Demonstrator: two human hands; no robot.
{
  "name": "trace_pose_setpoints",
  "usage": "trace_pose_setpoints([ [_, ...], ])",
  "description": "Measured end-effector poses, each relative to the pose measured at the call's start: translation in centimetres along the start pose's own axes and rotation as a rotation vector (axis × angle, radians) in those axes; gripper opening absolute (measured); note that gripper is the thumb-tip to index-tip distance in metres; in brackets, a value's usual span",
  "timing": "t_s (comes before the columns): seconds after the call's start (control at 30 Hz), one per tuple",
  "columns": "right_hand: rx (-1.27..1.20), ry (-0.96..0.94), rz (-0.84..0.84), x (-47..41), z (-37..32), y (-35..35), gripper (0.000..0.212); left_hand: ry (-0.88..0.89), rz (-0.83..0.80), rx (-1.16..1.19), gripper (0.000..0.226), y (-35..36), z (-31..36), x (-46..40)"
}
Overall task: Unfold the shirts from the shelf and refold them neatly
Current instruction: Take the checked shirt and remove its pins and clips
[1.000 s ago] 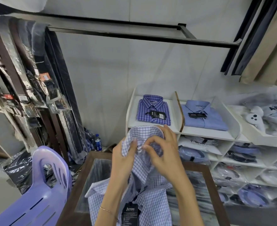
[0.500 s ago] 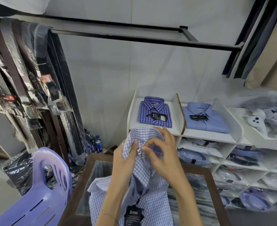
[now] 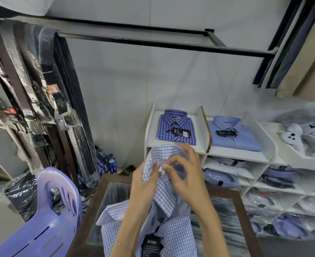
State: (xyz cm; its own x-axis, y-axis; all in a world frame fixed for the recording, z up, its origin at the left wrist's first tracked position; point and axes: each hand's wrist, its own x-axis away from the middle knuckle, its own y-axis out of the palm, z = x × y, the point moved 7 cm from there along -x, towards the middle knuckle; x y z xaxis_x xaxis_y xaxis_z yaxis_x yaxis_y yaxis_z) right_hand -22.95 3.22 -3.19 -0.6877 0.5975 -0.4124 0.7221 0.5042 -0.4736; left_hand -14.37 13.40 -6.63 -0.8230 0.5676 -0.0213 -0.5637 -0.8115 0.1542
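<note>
I hold a white shirt with a blue check (image 3: 168,232) up over a glass-topped table (image 3: 240,203). My left hand (image 3: 145,184) grips the collar on its left side. My right hand (image 3: 186,173) pinches the collar at its front, fingers curled round the fabric. The shirt's body hangs down onto the table, with a black tag (image 3: 151,245) dangling from it. Behind, on the white shelf unit (image 3: 232,153), lie a folded dark blue checked shirt (image 3: 177,129) and a folded light blue shirt (image 3: 232,134).
A purple plastic chair (image 3: 47,216) stands at the lower left. Belts in plastic sleeves (image 3: 32,86) hang on the left. A black rail (image 3: 153,41) runs overhead. Bagged shirts (image 3: 286,225) fill the lower cubbies on the right. A water bottle (image 3: 112,163) stands on the floor.
Both hands keep working at the collar in nearly the same place; my fingers have shifted slightly on the fabric. The view has tilted a little.
</note>
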Motion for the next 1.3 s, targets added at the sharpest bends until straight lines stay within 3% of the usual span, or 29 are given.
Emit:
trace_pose_setpoints([
  [0.13,-0.069,-0.021,0.16,0.1,0.8,-2.4,0.016,-0.012,-0.127,0.017,0.025,0.2,0.3,0.1],
  [0.33,-0.086,-0.027,0.135,0.2,0.1,-3.4,0.005,-0.036,-0.076,0.047,0.026,-0.9,0.3,0.0],
  [0.63,0.088,0.018,-0.175,0.6,0.3,-1.4,0.008,-0.023,-0.067,0.063,0.033,-1.5,0.5,-0.1],
  [0.8,0.113,0.0,-0.197,0.6,0.4,-1.0,0.01,0.019,-0.021,0.036,0.033,-1.9,0.5,-0.4],
  [0.97,0.163,-0.08,-0.186,0.6,-0.7,0.2,0.012,0.097,0.055,-0.051,0.019,-1.3,1.0,0.0],
  [1.3,0.131,-0.112,-0.107,0.5,-0.5,-0.6,0.015,0.09,0.078,0.002,0.032,-1.7,0.9,-0.2],
])
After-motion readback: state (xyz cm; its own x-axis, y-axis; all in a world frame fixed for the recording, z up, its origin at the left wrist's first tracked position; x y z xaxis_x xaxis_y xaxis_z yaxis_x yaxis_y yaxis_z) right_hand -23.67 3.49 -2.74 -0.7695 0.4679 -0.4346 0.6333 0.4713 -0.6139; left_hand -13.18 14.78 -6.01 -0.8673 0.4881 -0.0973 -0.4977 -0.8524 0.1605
